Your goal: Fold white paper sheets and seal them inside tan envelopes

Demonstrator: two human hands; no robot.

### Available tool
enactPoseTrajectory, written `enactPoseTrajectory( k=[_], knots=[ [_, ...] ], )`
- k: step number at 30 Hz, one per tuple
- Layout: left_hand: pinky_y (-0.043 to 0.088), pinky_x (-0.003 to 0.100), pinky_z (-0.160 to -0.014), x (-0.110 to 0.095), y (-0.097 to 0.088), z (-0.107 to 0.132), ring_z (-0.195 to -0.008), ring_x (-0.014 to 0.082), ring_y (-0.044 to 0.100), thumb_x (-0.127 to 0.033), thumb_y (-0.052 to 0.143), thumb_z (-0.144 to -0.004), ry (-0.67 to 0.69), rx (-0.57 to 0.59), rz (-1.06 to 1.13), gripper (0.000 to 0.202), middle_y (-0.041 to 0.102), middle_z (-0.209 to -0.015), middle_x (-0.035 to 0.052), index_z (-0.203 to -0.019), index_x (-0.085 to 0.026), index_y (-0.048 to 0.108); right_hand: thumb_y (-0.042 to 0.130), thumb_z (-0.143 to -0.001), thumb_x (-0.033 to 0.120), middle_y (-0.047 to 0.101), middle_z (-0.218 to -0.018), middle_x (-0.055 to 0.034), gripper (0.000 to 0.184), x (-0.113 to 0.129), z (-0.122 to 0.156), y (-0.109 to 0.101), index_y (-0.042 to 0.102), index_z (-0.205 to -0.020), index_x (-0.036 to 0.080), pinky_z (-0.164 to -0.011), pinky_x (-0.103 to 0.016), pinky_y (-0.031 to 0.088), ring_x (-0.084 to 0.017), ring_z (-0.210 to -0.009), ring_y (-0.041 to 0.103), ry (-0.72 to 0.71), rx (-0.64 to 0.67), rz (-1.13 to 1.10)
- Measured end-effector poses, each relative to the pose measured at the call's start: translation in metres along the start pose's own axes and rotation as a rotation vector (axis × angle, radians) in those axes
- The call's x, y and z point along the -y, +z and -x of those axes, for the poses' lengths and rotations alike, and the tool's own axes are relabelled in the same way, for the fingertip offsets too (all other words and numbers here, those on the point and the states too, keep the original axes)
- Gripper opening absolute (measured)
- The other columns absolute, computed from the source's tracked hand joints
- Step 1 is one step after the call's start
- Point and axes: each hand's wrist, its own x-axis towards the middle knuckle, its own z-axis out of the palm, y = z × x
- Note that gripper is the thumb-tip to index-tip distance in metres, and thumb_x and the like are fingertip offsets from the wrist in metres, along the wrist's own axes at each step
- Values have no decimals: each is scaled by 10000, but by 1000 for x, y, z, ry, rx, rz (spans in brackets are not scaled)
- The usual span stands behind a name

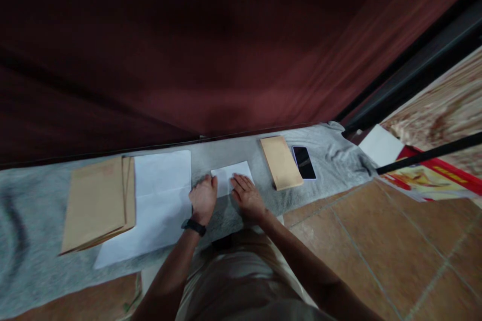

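Observation:
A small folded piece of white paper (pixel 225 173) lies on the grey cloth (pixel 222 153) in front of me. My left hand (pixel 203 199), wearing a dark wristband, is closed at the paper's left edge, with the thumb against it. Across the paper's right part lies my right hand (pixel 247 198), flat with its fingers stretched out and pressing on the surface. Larger white sheets (pixel 161 200) with a crease across them rest left of my left hand. To the right of my right hand sits a stack of small brown envelopes (pixel 281 161).
Large brown envelopes (pixel 96 200) overlap the white sheets at left. A dark-screened phone (pixel 304 162) touches the small envelopes' right side. A dark red curtain-like surface (pixel 226 60) rises behind the cloth. At right stand dark bars (pixel 433 154) and a red-and-yellow printed box (pixel 433 175) above tiled floor (pixel 376 241).

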Motion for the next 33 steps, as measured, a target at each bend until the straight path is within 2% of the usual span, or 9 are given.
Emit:
enactPoseTrajectory(
  k=[3,7,9,11,15,19,23,33],
  knots=[
    [499,341,-718,3,2,7,-824,259,710,-407,302,-1054,52,-107,31,434,744,-879,116,-1101,-162,658,484,-1038,266,507,-1544,-124,447,0,0,0,543,-1465,148,-1224,-479,366,-258,-1457,434,-3,10,18],
    [519,386,-879,6,14,35,-973,266,688,-295,327,-1042,339,-237,112,382,740,-1042,134,-1060,-151,681,482,-1039,254,496,-1552,-130,450,0,0,-2,540,-1468,133,-1232,-465,354,-257,-1465,422,-13,24,25],
    [517,411,-946,5,23,53,-1065,276,674,-267,343,-1032,475,-248,125,382,721,-1185,153,-1153,-134,680,466,-1039,233,481,-1564,-131,451,1,0,-3,534,-1471,121,-1237,-458,345,-257,-1470,412,-15,35,26],
    [494,438,-1033,4,32,69,-1221,296,626,-267,359,-1025,537,-260,117,415,661,-1345,179,-1284,-100,637,453,-1040,224,470,-1570,-137,454,1,0,-5,528,-1474,111,-1239,-460,339,-259,-1476,403,-13,47,25],
    [401,477,-1170,3,43,85,-1420,321,482,-253,397,-1000,570,-250,74,495,544,-1495,215,-1415,-26,542,436,-1050,241,485,-1557,-150,450,6,0,-8,533,-1464,94,-1238,-471,339,-260,-1471,408,-16,46,7],
    [372,467,-1204,4,45,86,-1453,318,444,-151,413,-940,591,-205,17,525,520,-1512,226,-1428,6,527,433,-1054,264,521,-1533,-124,430,20,5,-8,558,-1438,116,-1244,-470,335,-245,-1445,442,-72,60,-41],
    [366,466,-1213,6,45,89,-1462,316,429,-118,422,-910,583,-196,5,550,521,-1508,231,-1432,27,517,397,-1067,252,546,-1514,-114,444,32,13,-9,513,-1474,116,-1249,-459,327,-225,-1438,452,-110,77,-63],
    [371,494,-1202,6,45,90,-1479,320,402,-201,381,-974,557,-252,69,542,473,-1545,220,-1465,1,488,437,-1071,328,519,-1537,-118,464,21,24,-13,505,-1488,136,-1236,-466,338,-239,-1456,435,-66,80,-18]
  ],
)
